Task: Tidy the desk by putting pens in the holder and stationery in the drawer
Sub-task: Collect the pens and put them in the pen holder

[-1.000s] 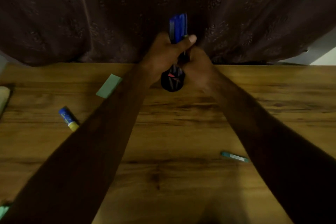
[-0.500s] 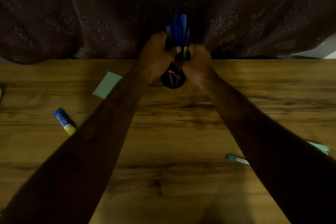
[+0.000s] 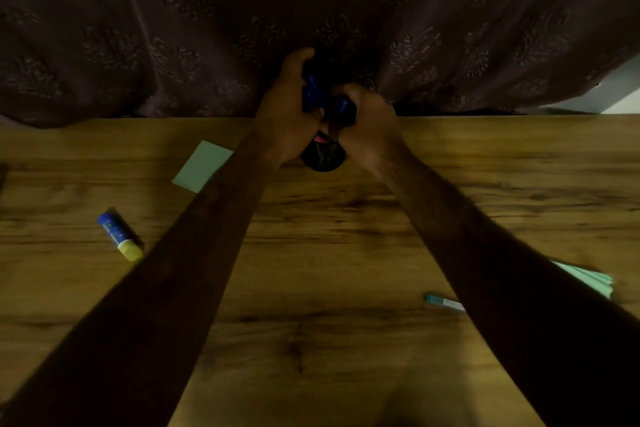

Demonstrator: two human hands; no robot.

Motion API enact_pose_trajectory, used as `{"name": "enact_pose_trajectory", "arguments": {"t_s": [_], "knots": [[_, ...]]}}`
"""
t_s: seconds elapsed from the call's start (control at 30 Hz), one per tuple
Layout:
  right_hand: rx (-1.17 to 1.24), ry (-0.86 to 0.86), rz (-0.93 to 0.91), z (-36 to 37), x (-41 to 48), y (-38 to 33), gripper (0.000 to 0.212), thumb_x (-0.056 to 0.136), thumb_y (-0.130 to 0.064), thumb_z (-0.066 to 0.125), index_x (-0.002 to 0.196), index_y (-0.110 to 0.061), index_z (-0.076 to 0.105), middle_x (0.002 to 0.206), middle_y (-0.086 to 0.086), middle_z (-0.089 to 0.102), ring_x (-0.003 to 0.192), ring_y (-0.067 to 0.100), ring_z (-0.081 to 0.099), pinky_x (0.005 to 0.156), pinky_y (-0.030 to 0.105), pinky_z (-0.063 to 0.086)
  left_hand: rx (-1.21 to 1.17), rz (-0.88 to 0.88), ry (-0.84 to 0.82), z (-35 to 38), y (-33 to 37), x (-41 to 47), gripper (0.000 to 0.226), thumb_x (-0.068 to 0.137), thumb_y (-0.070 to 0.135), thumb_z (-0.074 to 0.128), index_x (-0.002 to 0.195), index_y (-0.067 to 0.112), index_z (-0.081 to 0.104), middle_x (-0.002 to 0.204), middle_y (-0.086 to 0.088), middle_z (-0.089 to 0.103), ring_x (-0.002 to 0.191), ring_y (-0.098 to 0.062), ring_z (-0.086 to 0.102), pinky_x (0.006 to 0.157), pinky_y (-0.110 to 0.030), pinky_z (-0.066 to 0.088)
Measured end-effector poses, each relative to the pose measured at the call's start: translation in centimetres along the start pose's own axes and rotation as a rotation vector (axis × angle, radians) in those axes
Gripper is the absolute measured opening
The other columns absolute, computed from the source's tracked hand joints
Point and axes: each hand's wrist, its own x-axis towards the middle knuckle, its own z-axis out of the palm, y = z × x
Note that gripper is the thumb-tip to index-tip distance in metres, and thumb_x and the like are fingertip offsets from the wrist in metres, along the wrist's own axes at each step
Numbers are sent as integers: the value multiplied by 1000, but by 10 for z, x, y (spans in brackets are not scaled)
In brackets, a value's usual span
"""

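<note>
- Head view: left hand (image 3: 287, 114) clenched round blue pens (image 3: 313, 94), right hand (image 3: 367, 125) curled on the same bunch, both directly over the black holder (image 3: 322, 158) at the desk's far edge.
- Left to right on the wood-grain desk (image 3: 329, 253): cylindrical blue-yellow glue stick (image 3: 119, 236), flat green note (image 3: 202, 165), slim teal pen (image 3: 443, 302), green paper stack (image 3: 588, 279) part-hidden by the right forearm.
- Counts: one of each; gripped pens too blurred to count.

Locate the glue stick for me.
Head view: the glue stick lies on the desk, left side, nearer the camera than the green paper slip, beside the left forearm.
</note>
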Motion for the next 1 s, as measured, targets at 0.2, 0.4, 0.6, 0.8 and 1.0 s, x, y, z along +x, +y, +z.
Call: {"name": "enact_pose_trajectory", "arguments": {"t_s": [0.2,0.4,0.6,0.8,1.0], "knots": [[-238,72,-95,4,-3,-1,53,86,-11,71,137,-23,58,123,2,52,108,8,52,68,-2,36,240,125,19,1,-5,-3,60,94,7,57,150,16,38,148,-5,45,134,-19,45,113,-37,39],[-332,61,-114,5,-3,2,37,92,-15,66,129,-19,64,119,4,53,102,6,47,72,-2,34,334,165,-47,3,-14,-8,56,94,12,54,149,14,41,155,-6,38,142,-23,35,116,-44,33],[-296,40,-111,3,-16,-6,52,89,-5,61,139,-16,57,128,9,48,118,16,49,102,22,43,357,176,-78,-1,-14,-14,62,91,20,56,150,17,38,161,-2,28,148,-20,24,119,-49,28],[-235,86,-92,3,-29,-17,72,91,-4,61,155,-20,34,139,6,38,118,9,46,98,15,37,360,183,-39,-9,-10,-29,66,92,14,60,152,15,34,163,-3,22,150,-18,19,121,-45,25],[-310,107,-135,4,-45,-22,72,90,-9,65,154,-22,36,144,2,36,127,15,50,105,23,43,335,212,-24,-22,-5,-51,65,91,12,63,151,12,37,162,-6,24,149,-20,22,122,-35,24]]}}
